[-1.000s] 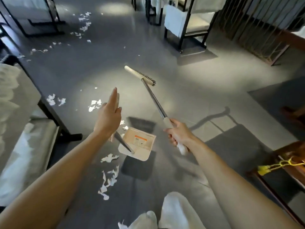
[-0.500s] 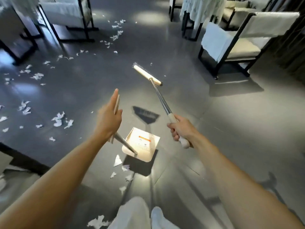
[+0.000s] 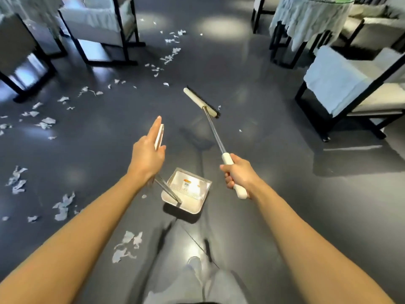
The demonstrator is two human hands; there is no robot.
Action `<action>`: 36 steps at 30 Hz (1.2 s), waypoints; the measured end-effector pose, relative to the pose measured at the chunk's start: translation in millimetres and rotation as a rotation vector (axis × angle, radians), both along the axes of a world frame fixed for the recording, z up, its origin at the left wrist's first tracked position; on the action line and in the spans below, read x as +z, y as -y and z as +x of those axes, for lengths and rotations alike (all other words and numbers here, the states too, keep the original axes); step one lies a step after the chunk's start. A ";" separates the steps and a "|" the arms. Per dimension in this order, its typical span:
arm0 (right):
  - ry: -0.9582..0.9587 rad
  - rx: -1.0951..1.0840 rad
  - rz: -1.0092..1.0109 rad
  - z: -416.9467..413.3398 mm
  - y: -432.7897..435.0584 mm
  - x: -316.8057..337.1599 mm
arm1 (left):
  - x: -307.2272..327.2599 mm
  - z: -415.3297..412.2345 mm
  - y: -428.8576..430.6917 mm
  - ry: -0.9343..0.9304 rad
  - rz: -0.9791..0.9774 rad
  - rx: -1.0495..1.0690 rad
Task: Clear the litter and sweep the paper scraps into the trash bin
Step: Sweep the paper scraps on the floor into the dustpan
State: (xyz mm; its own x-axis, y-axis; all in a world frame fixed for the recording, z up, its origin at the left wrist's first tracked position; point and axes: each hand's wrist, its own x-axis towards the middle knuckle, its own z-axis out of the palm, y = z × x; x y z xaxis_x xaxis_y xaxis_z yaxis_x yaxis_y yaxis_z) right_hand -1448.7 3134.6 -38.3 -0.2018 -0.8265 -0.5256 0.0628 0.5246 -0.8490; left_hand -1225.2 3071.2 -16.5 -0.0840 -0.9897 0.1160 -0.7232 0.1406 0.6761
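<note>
Two grips, right hand (image 3: 238, 174) round broom (image 3: 201, 102), left hand (image 3: 148, 154) pinching dustpan (image 3: 188, 191), scraps (image 3: 126, 244) leftward.

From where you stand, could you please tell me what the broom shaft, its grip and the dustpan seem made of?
Broom shaft: probably bare metal, thin, silvery, glinting. Grip: likely matte white plastic, no shine. Dustpan: seemingly smooth cream plastic with a printed label, though painted metal is possible.
</note>
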 end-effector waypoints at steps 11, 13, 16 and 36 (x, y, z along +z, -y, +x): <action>0.028 -0.004 0.047 -134.2 375.2 -11.3 | -16.8 -110.8 379.3 -0.001 -0.022 0.065; 0.028 0.016 0.054 -163.1 449.2 -10.7 | -17.2 -134.5 452.5 -0.016 -0.020 0.098; 0.027 0.068 0.043 -202.0 563.4 3.2 | -6.4 -168.9 560.3 -0.040 -0.045 0.147; 0.003 0.200 0.019 -355.6 1263.5 10.7 | 9.1 -337.2 1259.7 -0.241 -0.028 0.175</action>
